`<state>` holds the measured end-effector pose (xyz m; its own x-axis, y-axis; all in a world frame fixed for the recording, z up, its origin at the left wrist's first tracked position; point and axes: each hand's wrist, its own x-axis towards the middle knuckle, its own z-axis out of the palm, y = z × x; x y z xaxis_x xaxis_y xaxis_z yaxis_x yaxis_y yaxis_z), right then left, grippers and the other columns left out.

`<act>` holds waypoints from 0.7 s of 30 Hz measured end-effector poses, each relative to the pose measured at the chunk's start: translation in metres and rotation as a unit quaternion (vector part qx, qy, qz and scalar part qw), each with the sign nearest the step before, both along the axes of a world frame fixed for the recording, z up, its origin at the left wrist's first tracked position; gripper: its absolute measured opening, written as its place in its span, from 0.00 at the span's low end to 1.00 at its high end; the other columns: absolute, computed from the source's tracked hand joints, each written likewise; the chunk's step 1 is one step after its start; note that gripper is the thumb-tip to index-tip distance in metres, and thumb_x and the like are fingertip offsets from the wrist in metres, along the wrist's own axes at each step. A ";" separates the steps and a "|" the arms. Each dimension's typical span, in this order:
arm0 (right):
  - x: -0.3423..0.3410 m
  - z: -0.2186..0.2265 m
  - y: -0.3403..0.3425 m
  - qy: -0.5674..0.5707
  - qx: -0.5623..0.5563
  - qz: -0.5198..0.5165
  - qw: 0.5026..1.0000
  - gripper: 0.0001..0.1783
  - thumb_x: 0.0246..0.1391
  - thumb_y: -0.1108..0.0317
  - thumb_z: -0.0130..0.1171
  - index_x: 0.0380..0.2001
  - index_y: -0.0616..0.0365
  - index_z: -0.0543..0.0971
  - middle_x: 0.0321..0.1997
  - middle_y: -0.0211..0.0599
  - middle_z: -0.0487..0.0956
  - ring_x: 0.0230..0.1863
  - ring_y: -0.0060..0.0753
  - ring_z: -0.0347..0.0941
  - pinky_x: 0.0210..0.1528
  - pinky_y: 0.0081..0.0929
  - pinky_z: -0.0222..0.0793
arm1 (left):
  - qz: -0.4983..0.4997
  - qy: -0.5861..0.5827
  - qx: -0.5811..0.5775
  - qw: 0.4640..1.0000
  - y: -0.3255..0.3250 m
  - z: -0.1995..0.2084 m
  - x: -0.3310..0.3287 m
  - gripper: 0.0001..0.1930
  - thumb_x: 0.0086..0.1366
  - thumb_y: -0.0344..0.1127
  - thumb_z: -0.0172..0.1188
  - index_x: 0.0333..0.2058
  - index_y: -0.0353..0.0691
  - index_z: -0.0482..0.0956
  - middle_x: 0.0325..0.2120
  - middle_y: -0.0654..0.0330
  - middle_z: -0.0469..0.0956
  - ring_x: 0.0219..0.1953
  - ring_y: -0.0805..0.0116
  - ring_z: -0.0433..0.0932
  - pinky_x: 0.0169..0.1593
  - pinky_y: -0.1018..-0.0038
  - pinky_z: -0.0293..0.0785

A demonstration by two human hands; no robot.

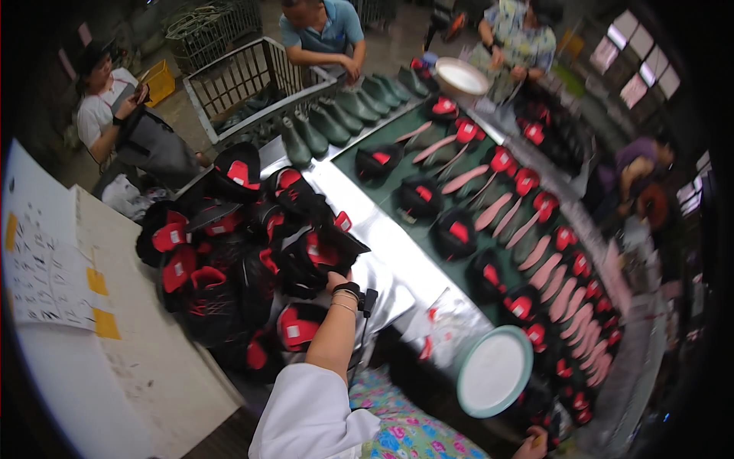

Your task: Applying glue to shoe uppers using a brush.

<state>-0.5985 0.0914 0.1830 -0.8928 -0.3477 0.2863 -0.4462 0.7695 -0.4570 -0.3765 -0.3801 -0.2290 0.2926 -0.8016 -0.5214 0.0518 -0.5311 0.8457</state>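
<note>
My left hand (337,282) reaches out to a heap of black shoes (206,294) with red linings on the left. Its fingers are closed at the edge of a black and red shoe (317,252), which partly hides them. A black band with a small dark device (368,301) is on that wrist. Low at the right, my right hand (533,444) is partly cut off by the frame edge; its fingers are curled, and what they hold, if anything, cannot be made out. Beside it stands a round white basin (494,372) with a pale teal rim.
A green conveyor belt (371,195) carries black and red shoes, pink insoles (544,269) and dark green shoe lasts (306,136). Beyond are a metal cage cart (200,115), a second white basin (461,76) and several co-workers. A white board (138,359) stands at left.
</note>
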 end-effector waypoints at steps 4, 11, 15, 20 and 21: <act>0.006 0.017 -0.031 0.019 -0.031 0.032 0.999 0.09 0.50 0.80 0.45 0.33 0.66 0.74 0.31 0.35 0.75 0.33 0.28 0.70 0.38 0.23 0.66 | 0.414 0.409 -0.018 0.813 -0.086 0.019 -0.035 0.20 0.50 0.43 0.66 0.35 0.35 0.74 0.33 0.48 0.78 0.35 0.48 0.78 0.41 0.58 0.76; 0.068 -0.011 -0.018 -0.022 -0.058 -0.030 0.998 0.08 0.50 0.80 0.45 0.32 0.66 0.74 0.29 0.35 0.75 0.33 0.29 0.71 0.38 0.23 0.66 | -0.014 0.629 0.135 0.765 -0.057 0.215 -0.090 0.19 0.62 0.29 0.49 0.50 0.27 0.61 0.47 0.43 0.68 0.47 0.49 0.72 0.53 0.61 0.73; 0.083 -0.023 -0.005 -0.073 -0.051 -0.039 0.995 0.08 0.50 0.80 0.45 0.32 0.66 0.74 0.29 0.35 0.75 0.33 0.29 0.71 0.38 0.24 0.66 | -0.214 0.537 0.072 0.813 -0.031 0.242 -0.038 0.14 0.63 0.32 0.49 0.46 0.31 0.66 0.45 0.46 0.71 0.46 0.53 0.73 0.51 0.63 0.72; 0.067 -0.063 0.019 -0.057 -0.124 0.001 0.991 0.07 0.49 0.82 0.46 0.30 0.68 0.74 0.27 0.38 0.76 0.31 0.31 0.72 0.38 0.26 0.67 | -0.236 0.389 0.017 0.890 -0.017 0.268 0.078 0.17 0.66 0.36 0.45 0.50 0.33 0.69 0.43 0.53 0.75 0.40 0.64 0.76 0.48 0.68 0.73; 0.065 -0.065 0.014 -0.067 -0.124 0.019 0.990 0.07 0.49 0.82 0.46 0.30 0.68 0.74 0.27 0.38 0.76 0.31 0.31 0.72 0.38 0.26 0.67 | -0.210 0.375 -0.008 0.903 -0.020 0.261 0.122 0.17 0.66 0.36 0.47 0.49 0.33 0.70 0.42 0.53 0.76 0.41 0.64 0.76 0.48 0.69 0.73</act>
<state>-0.5338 0.1058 0.1181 -0.9161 -0.3157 0.2471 -0.3955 0.6099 -0.6868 -0.2542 -0.3997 0.0316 -0.4688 -0.7689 -0.4348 0.4094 -0.6253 0.6643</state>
